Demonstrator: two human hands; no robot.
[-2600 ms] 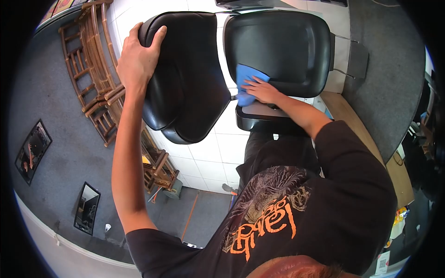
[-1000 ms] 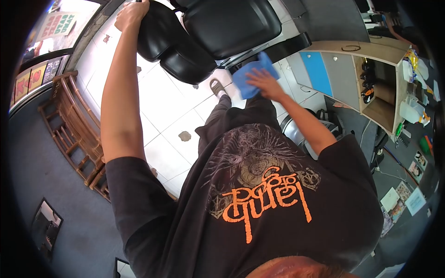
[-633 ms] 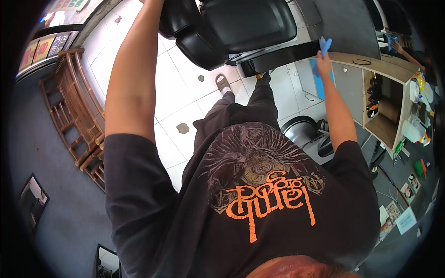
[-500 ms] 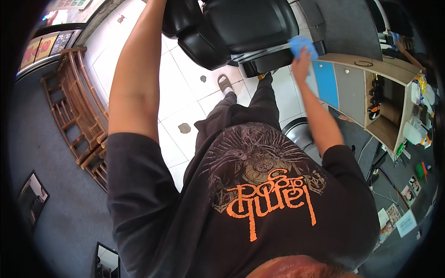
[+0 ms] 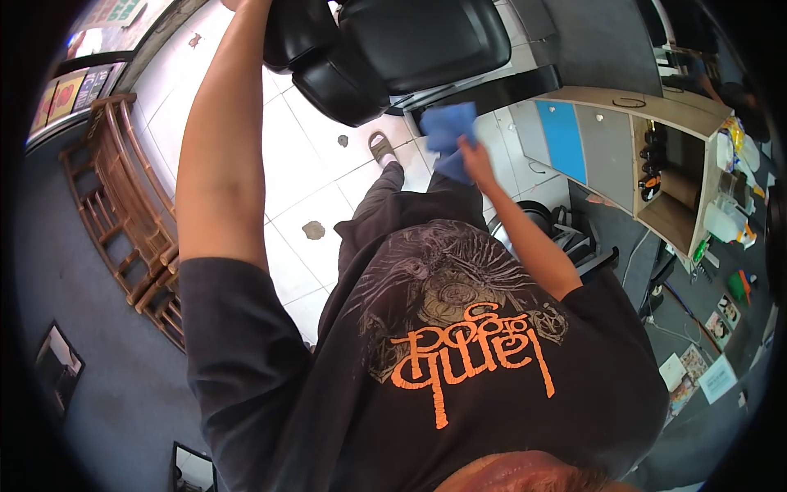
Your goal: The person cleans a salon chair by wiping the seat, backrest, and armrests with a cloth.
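My right hand (image 5: 477, 161) is closed on a blue cloth (image 5: 448, 125), which hangs in loose folds near the footrest (image 5: 500, 92) of a black padded chair (image 5: 422, 45). It is held above my right leg, which it partly covers. On the left, my left arm (image 5: 221, 156) stretches up past the chair's padded armrest (image 5: 340, 86). Only a sliver of my left hand (image 5: 235, 4) shows at the top edge, and its fingers are out of sight.
At left stands a bamboo bench (image 5: 127, 213) by a grey wall. To the right is a cabinet with a blue door (image 5: 561, 141) and an open shelf (image 5: 676, 184). Bottles and tools lie on a counter (image 5: 693, 303). The white tiled floor (image 5: 307, 193) has dark patches.
My right hand has drawn the blue cloth back from the right end of the footrest, leftward and closer to my body. The whole view has shifted slightly. My left arm still reaches upward.
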